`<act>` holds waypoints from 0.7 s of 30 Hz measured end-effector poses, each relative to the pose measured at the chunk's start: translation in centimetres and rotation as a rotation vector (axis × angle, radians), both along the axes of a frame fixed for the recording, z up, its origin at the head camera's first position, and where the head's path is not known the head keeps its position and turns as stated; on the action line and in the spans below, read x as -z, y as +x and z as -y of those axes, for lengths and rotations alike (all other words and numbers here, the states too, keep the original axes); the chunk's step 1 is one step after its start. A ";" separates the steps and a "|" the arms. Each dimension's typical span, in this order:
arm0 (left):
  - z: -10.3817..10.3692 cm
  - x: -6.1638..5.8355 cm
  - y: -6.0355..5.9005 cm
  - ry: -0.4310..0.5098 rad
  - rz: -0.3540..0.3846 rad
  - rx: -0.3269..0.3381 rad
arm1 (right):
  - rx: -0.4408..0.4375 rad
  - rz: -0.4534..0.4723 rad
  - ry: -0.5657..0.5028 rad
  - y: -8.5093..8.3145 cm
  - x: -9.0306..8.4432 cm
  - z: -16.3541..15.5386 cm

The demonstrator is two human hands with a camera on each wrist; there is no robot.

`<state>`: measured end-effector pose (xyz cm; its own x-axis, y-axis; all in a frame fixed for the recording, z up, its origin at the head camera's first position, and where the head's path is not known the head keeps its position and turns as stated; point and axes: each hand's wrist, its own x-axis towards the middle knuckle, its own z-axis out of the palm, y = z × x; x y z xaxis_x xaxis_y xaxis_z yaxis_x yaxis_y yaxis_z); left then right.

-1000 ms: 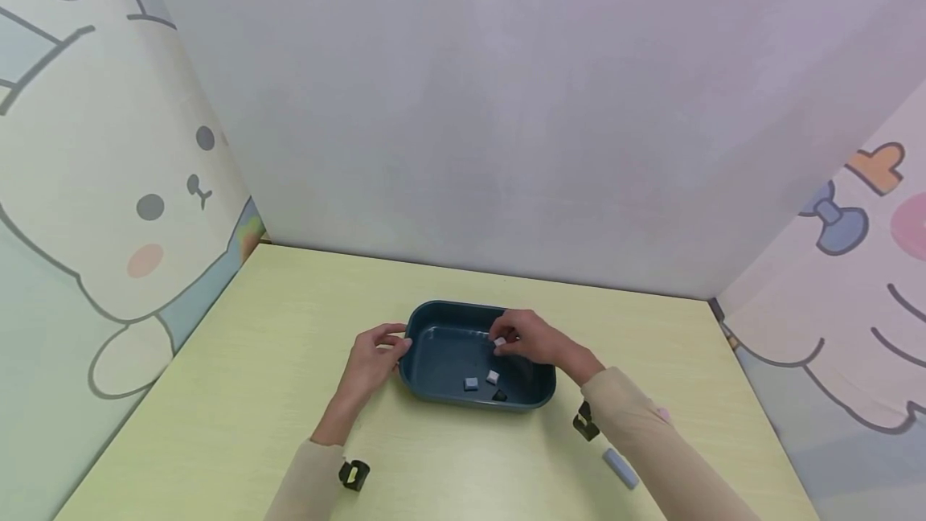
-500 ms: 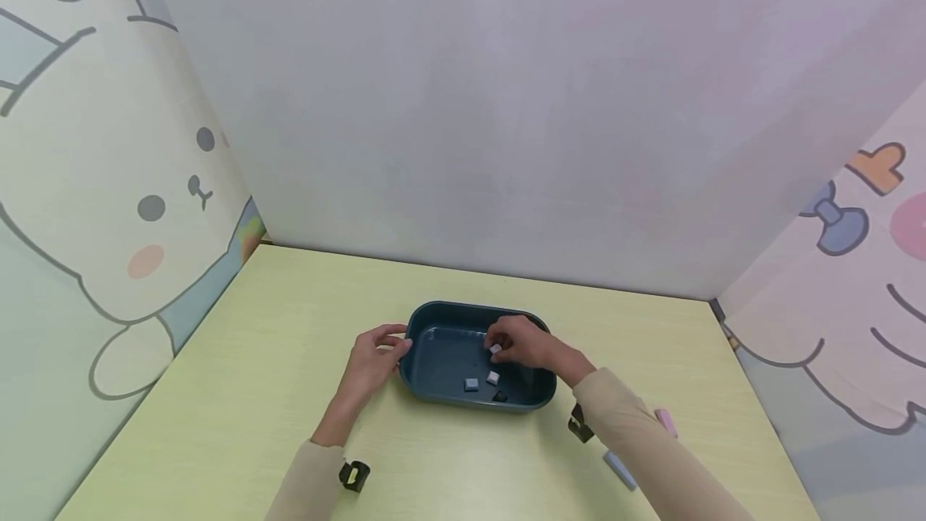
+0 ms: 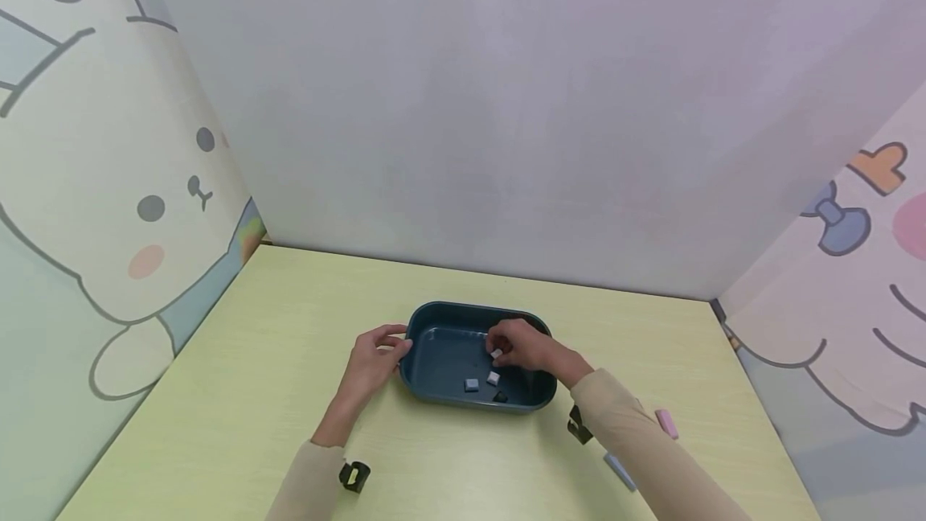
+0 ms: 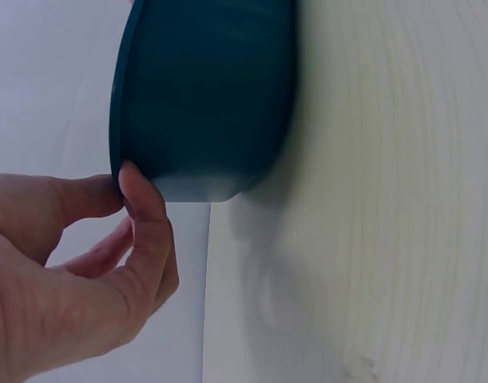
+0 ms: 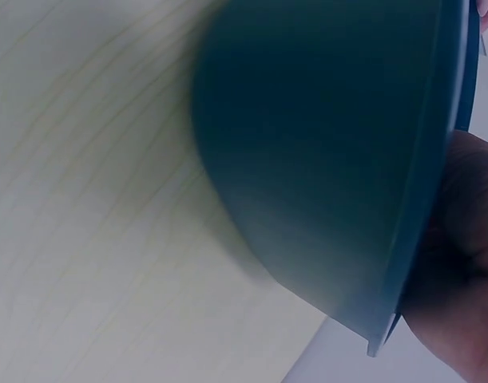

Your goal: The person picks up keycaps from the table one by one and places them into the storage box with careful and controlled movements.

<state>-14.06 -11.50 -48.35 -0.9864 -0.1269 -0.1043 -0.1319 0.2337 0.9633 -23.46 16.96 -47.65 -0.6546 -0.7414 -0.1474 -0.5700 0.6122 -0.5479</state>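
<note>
A dark teal tray [image 3: 441,320] sits mid-table. My left hand [image 3: 394,348] holds its left rim; in the left wrist view the left hand [image 4: 122,185] has thumb and forefinger closed on the tray's edge [image 4: 204,88]. My right hand [image 3: 501,350] reaches into the tray from the right and pinches a small white cube [image 3: 496,354] just above the floor. Three small cubes lie near the tray's front wall: grey-blue [image 3: 471,383], white [image 3: 493,378] and black [image 3: 499,396]. The right wrist view shows only the tray's outer wall [image 5: 323,159] and part of the right hand [image 5: 459,319].
A pink piece [image 3: 666,423] and a grey-blue piece [image 3: 620,470] lie on the pale green table [image 3: 253,392] beside my right forearm. Patterned walls close the table in at the back and on both sides.
My right hand has sunk a little lower and leftward into the tray with the white cube still pinched. The left hand and tray have stayed put.
</note>
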 end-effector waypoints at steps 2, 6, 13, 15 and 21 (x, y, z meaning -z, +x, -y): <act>0.0 0.0 0.0 0.000 0.000 0.000 | 0.001 0.000 0.001 0.0 0.1 0.0; 0.0 -0.1 0.1 -0.001 0.004 -0.004 | 0.008 0.009 -0.002 0.0 0.1 0.1; 0.0 -0.2 0.2 -0.004 -0.004 -0.001 | 0.006 -0.016 0.006 0.2 0.2 0.1; 0.0 -0.2 0.1 -0.005 -0.004 0.000 | 0.005 -0.023 0.007 0.2 0.2 0.1; 0.0 -0.2 0.0 -0.006 -0.003 0.001 | 0.011 -0.014 0.007 0.3 0.1 0.1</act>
